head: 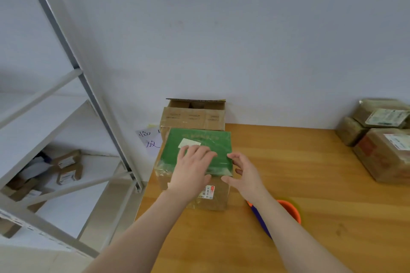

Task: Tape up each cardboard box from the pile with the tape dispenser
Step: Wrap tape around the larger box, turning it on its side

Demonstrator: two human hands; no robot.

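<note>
A: The hands first. Where are they?

B: The left hand lies flat, palm down, fingers straight and slightly spread, on the green top of the cardboard box. The right hand is at the box's right edge, fingers loosely spread and a little bent. It grips nothing, and I can't tell whether its fingertips touch the edge.

A: And the arms?

B: Both bare forearms reach forward from the bottom of the view and converge on the box.

A: The tape dispenser?

B: The tape dispenser, orange with a purple handle, lies on the table partly under the right forearm, near the box's front right corner. Neither hand holds it.

A: The box itself?

B: Closed, at the table's left end, with glossy clear film over the top, a white label by the left fingertips and a printed sticker on the front.

A: Other containers?

B: Just behind it an open box stands against the wall; its inside is dark and I can't make out any contents. The pile of wrapped, labelled boxes sits at the table's right end, well apart from the hands. On the left a grey shelf rack holds small boxes, and a paper sheet with handwritten characters shows beside the box.
</note>
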